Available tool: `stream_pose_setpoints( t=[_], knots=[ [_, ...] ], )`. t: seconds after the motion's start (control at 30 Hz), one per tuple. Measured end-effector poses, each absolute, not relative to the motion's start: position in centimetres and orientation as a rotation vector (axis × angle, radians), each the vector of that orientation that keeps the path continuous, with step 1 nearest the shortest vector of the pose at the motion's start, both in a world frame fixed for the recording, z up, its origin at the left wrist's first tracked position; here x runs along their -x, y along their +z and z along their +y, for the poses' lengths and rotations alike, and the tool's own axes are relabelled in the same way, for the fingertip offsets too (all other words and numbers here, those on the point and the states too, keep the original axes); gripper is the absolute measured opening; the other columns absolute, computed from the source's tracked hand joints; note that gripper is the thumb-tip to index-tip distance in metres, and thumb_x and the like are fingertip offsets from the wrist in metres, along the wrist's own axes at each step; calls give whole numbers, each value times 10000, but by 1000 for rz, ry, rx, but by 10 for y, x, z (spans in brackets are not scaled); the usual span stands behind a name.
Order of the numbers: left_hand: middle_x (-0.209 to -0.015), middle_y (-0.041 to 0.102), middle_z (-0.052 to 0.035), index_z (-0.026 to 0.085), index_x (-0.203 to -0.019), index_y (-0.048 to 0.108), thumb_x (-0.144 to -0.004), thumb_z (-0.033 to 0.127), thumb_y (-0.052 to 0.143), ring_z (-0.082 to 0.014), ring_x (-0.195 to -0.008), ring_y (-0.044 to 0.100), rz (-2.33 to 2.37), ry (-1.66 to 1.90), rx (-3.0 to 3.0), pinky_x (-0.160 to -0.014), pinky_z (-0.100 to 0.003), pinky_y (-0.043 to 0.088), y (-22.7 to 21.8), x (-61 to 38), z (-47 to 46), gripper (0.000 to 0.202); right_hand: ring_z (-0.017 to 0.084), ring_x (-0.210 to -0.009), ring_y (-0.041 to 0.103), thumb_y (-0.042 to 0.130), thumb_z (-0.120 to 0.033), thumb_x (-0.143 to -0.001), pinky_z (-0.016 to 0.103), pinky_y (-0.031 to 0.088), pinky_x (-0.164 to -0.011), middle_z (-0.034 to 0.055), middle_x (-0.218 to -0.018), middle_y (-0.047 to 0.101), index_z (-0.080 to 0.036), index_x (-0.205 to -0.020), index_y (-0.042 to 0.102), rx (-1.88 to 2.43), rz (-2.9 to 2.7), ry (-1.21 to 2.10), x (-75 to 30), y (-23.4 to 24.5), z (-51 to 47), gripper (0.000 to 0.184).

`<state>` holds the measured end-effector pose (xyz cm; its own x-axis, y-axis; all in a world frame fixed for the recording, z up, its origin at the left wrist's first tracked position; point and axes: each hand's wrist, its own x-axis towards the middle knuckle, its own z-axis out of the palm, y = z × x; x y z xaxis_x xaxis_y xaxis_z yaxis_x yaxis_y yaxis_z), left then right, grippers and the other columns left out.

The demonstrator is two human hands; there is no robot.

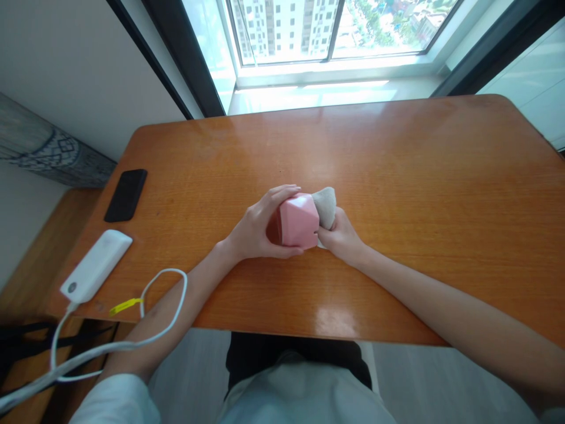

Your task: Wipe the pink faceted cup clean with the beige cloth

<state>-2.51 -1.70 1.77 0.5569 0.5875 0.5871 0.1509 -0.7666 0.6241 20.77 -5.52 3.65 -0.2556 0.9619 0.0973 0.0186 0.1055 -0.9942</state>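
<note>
At the middle of the wooden table my left hand is wrapped round a pink faceted object, fingers over its top and thumb beneath it. My right hand is closed on a grey cloth and presses it against the right side of the pink object. Part of the cloth sticks up above the fingers.
A black phone lies near the table's left edge. In front of it sits a white power bank with a white cable looping over my left forearm. A window runs along the far side.
</note>
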Motion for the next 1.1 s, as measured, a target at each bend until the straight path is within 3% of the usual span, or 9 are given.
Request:
stream_pose_setpoints(
  t=[0.1, 0.17, 0.27, 0.4, 0.6, 0.77, 0.9, 1.0, 1.1],
  knots=[
    [-1492, 689, -158, 284, -1651, 472, -782, 710, 943, -340, -1232, 751, 668, 1050, -2086, -1048, -474, 634, 11, 26, -15, 1076, 130, -641, 478, 697, -284, -760, 270, 443, -583, -29, -676, 583, -205, -776, 653, 1082, -1483, 1221, -208, 35, -54, 91],
    [-1514, 670, -161, 295, -1661, 451, -772, 719, 945, -345, -1233, 742, 680, 1012, -2048, -1044, -483, 628, 7, 28, -15, 1102, 133, -644, 483, 687, -289, -765, 281, 458, -595, -25, -684, 586, -207, -773, 647, 1082, -1497, 1206, -208, 35, -54, 92],
    [-1661, 551, -192, 322, -1732, 350, -767, 722, 954, -401, -1398, 670, 648, 990, -2101, -1159, -563, 587, 6, 29, -15, 1206, 132, -636, 479, 681, -275, -763, 273, 440, -570, -28, -676, 580, -209, -784, 648, 1081, -1498, 1251, -208, 35, -55, 77],
    [-1836, 317, -203, 371, -1809, 166, -720, 768, 975, -473, -1672, 406, 502, 1056, -2283, -1322, -689, 442, 7, 30, -11, 1413, 135, -629, 493, 680, -249, -744, 272, 441, -565, -28, -676, 597, -208, -802, 668, 1061, -1470, 1301, -208, 35, -57, 72],
    [-1885, 211, -177, 421, -1796, 235, -739, 720, 990, -454, -1700, 383, 451, 1051, -2656, -1296, -664, 506, 5, 38, -6, 1332, 145, -671, 525, 686, -249, -733, 287, 478, -622, -16, -698, 623, -202, -768, 663, 1078, -1434, 1328, -209, 33, -55, 63],
    [-1799, 396, -194, 392, -1749, 345, -749, 700, 992, -423, -1587, 552, 505, 1114, -2578, -1206, -591, 606, 11, 35, -11, 1230, 128, -653, 497, 718, -284, -769, 271, 461, -598, -23, -709, 628, -201, -807, 672, 1052, -1432, 1303, -208, 35, -55, 102],
    [-1659, 567, -202, 308, -1696, 446, -679, 700, 1025, -427, -1493, 634, 532, 1146, -2396, -1203, -569, 593, 17, 27, -15, 1234, 123, -634, 481, 744, -254, -762, 267, 466, -592, -34, -700, 621, -210, -812, 670, 988, -1465, 1314, -208, 35, -55, 100],
    [-1505, 694, -172, 270, -1665, 472, -756, 726, 959, -364, -1290, 745, 633, 1103, -2150, -1105, -496, 624, 13, 23, -16, 1128, 135, -646, 511, 737, -245, -755, 274, 484, -609, -29, -707, 636, -211, -814, 687, 1003, -1469, 1286, -207, 35, -55, 85],
    [-1431, 725, -146, 278, -1655, 460, -815, 766, 891, -315, -1152, 762, 687, 1015, -1992, -1007, -451, 631, 7, 24, -16, 1063, 148, -682, 555, 713, -232, -752, 286, 514, -655, -16, -748, 676, -207, -816, 702, 1013, -1466, 1247, -207, 35, -54, 69]
  ],
)
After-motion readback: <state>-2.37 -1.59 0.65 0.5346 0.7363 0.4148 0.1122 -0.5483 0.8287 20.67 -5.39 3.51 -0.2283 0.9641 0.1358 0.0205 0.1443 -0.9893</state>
